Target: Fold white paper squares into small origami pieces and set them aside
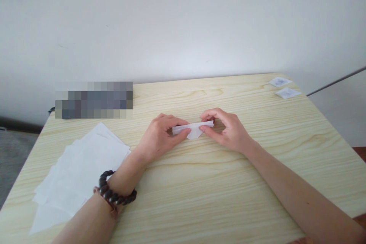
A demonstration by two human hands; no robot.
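Observation:
A small folded white paper is held between both hands over the middle of the table. Its upper part forms a narrow strip running left to right, and a short tapered flap hangs below the centre. My left hand pinches the left part of the strip between thumb and fingers. At the right part, my right hand grips it the same way, thumb in front. Some of the fingertips are hidden behind the paper. A dark beaded bracelet circles my left wrist.
White paper sheets lie in an overlapping, fanned pile at the left, partly behind my left forearm. Two folded diamond-shaped papers rest at the far right corner. A blurred-out dark object sits at the back left. Behind the wooden table rises a white wall.

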